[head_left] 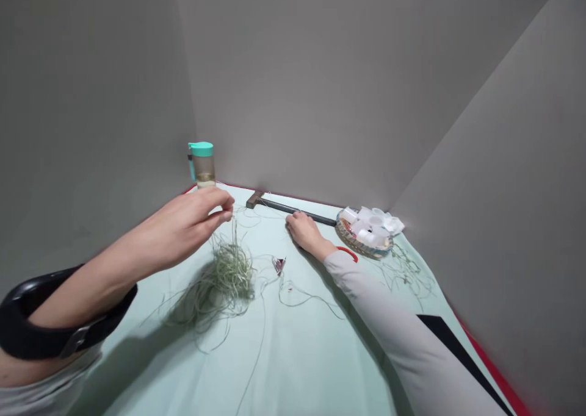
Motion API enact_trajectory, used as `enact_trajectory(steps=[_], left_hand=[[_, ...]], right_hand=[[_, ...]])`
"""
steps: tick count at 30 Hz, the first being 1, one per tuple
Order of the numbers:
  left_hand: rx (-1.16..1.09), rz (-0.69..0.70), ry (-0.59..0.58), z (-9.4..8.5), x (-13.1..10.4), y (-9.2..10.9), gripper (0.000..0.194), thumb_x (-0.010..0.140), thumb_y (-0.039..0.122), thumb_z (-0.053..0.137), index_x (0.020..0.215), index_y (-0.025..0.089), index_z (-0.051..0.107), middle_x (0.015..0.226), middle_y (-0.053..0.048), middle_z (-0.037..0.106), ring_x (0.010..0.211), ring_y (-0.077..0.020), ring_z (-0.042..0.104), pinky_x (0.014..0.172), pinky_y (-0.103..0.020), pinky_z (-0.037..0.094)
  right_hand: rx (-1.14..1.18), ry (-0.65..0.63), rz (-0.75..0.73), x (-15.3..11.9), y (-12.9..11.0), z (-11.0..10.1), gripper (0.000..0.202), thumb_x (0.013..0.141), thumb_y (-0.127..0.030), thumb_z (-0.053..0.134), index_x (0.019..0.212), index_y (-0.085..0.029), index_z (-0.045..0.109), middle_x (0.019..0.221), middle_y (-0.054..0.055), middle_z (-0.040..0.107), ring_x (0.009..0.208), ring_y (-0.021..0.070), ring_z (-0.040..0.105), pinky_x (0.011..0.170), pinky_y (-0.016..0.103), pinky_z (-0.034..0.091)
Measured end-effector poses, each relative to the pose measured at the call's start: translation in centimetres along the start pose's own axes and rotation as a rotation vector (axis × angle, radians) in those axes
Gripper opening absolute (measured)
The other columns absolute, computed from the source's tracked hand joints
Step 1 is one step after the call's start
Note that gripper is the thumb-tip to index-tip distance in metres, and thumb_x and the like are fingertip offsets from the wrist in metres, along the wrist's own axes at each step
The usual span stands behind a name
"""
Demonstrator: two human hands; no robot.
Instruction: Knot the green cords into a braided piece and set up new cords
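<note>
My left hand (196,221) is raised over the table with thumb and fingertips pinched on thin green strands. The strands run down into a tangled green bundle of thread (231,272) below it. My right hand (304,230) rests low by the cloth, its fingers curled near the dark handle of a hammer-like tool (293,210); whatever its fingertips hold is too small to make out. Between the hands, nearer to me, a small dark red and white triangular piece (279,265) lies on the cloth with loose threads around it.
A bottle with a turquoise lid (202,163) stands at the back left. At the right are a woven basket (361,245) with white spools, a red curved handle (348,253) and loose green threads (409,272). Grey walls rise behind the pale green tablecloth (302,355).
</note>
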State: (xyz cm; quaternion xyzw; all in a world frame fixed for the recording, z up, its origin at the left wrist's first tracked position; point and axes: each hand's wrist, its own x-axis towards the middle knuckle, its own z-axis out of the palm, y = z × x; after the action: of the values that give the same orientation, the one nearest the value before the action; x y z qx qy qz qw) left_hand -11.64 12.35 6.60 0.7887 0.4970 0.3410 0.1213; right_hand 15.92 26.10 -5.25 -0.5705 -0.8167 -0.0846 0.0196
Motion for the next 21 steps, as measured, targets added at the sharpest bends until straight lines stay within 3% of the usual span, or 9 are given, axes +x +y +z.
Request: enact_trajectory(steps=[7,13,17,21], left_hand=[[-0.108,-0.125,0.007,1.1,-1.5,-1.1,0.027,0.092,0.046,0.053,0.073,0.027,0.059,0.071,-0.003,0.066,0.07,-0.0241,0.057,0.068,-0.036,0.04],[-0.295,-0.203,-0.083,5.0,-2.7,-1.3,0.027,0.093,0.048,0.06,0.081,0.023,0.062,0.064,0.004,0.05,0.061,-0.0171,0.045,0.059,-0.03,0.036],[-0.416,-0.297,-0.153,7.8,-3.8,-2.7,0.029,0.103,0.041,0.067,0.084,0.02,0.063,0.065,0.007,0.049,0.057,-0.0127,0.045,0.055,-0.026,0.038],[-0.527,-0.409,-0.152,9.0,-4.1,-4.1,0.03,0.107,0.044,0.069,0.094,0.017,0.067,0.073,0.006,0.058,0.055,-0.0098,0.051,0.053,-0.024,0.047]], right_hand=[[0.082,-0.011,0.148,-1.3,1.3,-0.4,0.039,0.107,-0.04,0.072,0.14,-0.019,0.068,0.142,0.013,0.069,0.122,0.0273,0.071,0.103,0.05,0.063],[0.304,0.024,0.151,-0.9,1.8,-0.6,0.038,0.107,-0.04,0.072,0.139,-0.019,0.068,0.142,0.013,0.069,0.121,0.0269,0.072,0.102,0.048,0.064],[0.536,0.098,0.126,0.8,2.2,-2.9,0.04,0.107,-0.04,0.072,0.14,-0.018,0.068,0.141,0.012,0.069,0.12,0.0271,0.072,0.101,0.049,0.064],[0.787,0.154,0.061,2.8,2.1,-6.2,0.04,0.107,-0.04,0.072,0.14,-0.018,0.068,0.139,0.012,0.07,0.117,0.0265,0.073,0.099,0.048,0.065]])
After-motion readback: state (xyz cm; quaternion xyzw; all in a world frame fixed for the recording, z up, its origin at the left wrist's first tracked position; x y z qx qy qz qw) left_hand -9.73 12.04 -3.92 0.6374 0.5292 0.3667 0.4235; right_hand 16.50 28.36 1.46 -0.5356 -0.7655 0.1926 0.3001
